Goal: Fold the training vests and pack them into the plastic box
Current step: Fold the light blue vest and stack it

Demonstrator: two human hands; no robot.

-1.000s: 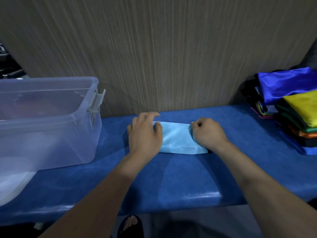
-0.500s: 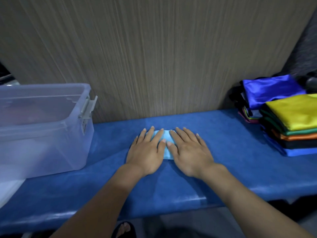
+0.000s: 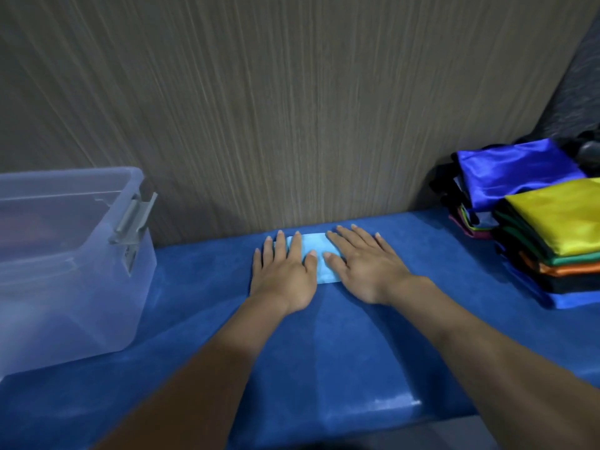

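Note:
A light blue vest (image 3: pixel 316 254), folded into a small packet, lies on the blue table near the wall. My left hand (image 3: pixel 285 271) lies flat on its left part with straight fingers. My right hand (image 3: pixel 363 267) presses flat on its right part, fingers spread. Most of the packet is hidden under both palms. The clear plastic box (image 3: pixel 65 254) stands at the left, its lid off and its grey latch hanging at the near corner.
A stack of coloured vests (image 3: pixel 552 228), blue and yellow on top, sits at the right end of the blue table (image 3: pixel 324 368). A wood-grain wall (image 3: pixel 292 108) rises right behind the table. The table's front edge runs below my forearms.
A second ago my hands gripped the ends of a wider packet with curled fingers. They folded it smaller and now lie flat on it, side by side.

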